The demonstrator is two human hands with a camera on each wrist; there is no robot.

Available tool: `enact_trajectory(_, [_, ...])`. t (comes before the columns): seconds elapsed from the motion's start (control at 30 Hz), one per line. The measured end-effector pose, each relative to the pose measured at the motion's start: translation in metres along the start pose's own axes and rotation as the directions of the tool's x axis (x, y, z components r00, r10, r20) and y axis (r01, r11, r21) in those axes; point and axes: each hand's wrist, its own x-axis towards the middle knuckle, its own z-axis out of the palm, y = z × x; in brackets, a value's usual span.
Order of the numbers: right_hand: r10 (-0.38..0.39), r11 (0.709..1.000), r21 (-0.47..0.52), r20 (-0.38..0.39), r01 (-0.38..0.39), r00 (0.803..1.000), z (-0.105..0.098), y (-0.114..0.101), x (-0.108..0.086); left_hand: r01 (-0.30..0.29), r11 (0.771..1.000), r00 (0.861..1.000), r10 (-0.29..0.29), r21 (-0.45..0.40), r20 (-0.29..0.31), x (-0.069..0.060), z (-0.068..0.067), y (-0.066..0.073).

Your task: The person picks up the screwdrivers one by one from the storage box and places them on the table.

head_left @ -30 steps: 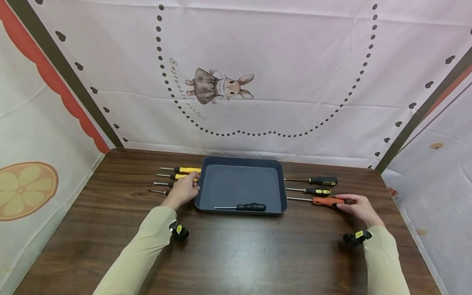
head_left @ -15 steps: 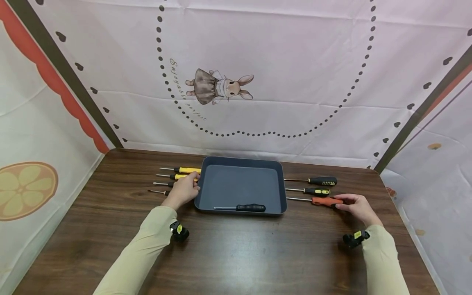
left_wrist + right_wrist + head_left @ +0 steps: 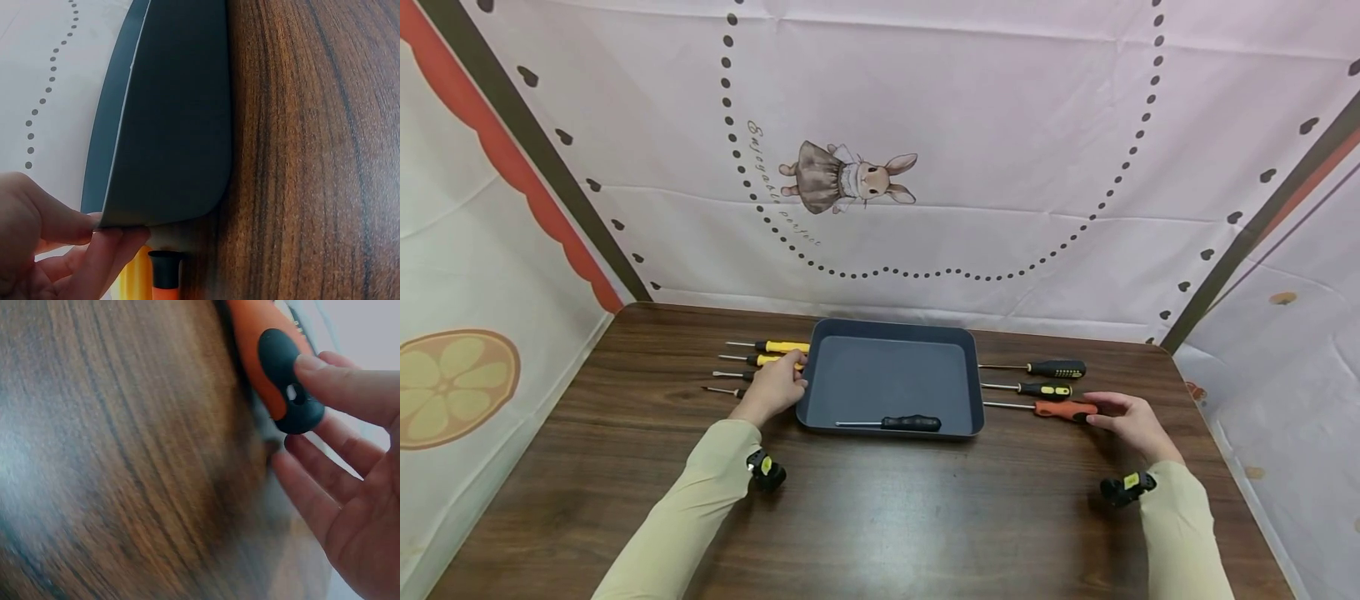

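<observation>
My left hand (image 3: 771, 390) pinches the left rim of a dark grey rectangular tray (image 3: 887, 371), thumb and fingers on either side of the wall in the left wrist view. Inside the tray, along its near wall, lies a black-handled screwdriver (image 3: 910, 423). At the right, the thumb and index finger of my right hand (image 3: 1131, 423) lie on opposite sides of the handle end of an orange-and-black screwdriver (image 3: 1060, 408). Its shaft points left toward the tray. In the right wrist view the thumb (image 3: 337, 384) touches the handle's black part, with the other fingers loosely spread.
Beyond the orange one lie two black-and-yellow screwdrivers (image 3: 1047, 389). Left of the tray are two yellow-handled screwdrivers (image 3: 778, 346) and two more, partly hidden by my left hand. The brown wooden table (image 3: 880, 517) ends at a printed cloth wall (image 3: 1000, 167).
Both hands stay at the same places, the left on the tray rim and the right at the orange screwdriver. The right fingers shift very slightly; the tray and screwdrivers look unmoved.
</observation>
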Motion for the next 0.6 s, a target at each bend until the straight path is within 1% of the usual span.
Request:
enact_trajectory(0.07, [-0.017,1.0,-0.019,-0.011,0.017,1.0,-0.003,-0.003,-0.003,0.003,1.0,1.0,-0.003,-0.006,-0.002,0.0,0.0,0.0])
enact_trajectory(0.2, [-0.068,0.998,-0.019,-0.029,0.068,0.997,-0.007,-0.012,-0.008,0.002,1.0,1.0,-0.002,-0.011,-0.008,-0.001,-0.001,0.001])
enact_trajectory(0.37, [-0.144,0.99,-0.014,-0.024,0.144,0.989,-0.011,-0.035,-0.009,-0.001,1.0,1.0,0.001,-0.012,-0.013,0.0,-0.001,0.001])
enact_trajectory(0.5, [-0.216,0.976,0.02,0.016,0.216,0.976,-0.009,-0.059,-0.008,0.002,1.0,1.0,-0.002,-0.01,-0.012,0.0,-0.001,0.002])
enact_trajectory(0.6, [-0.286,0.958,0.046,0.059,0.283,0.957,-0.004,-0.079,-0.006,0.008,1.0,1.0,-0.008,-0.007,-0.013,0.0,0.0,0.002])
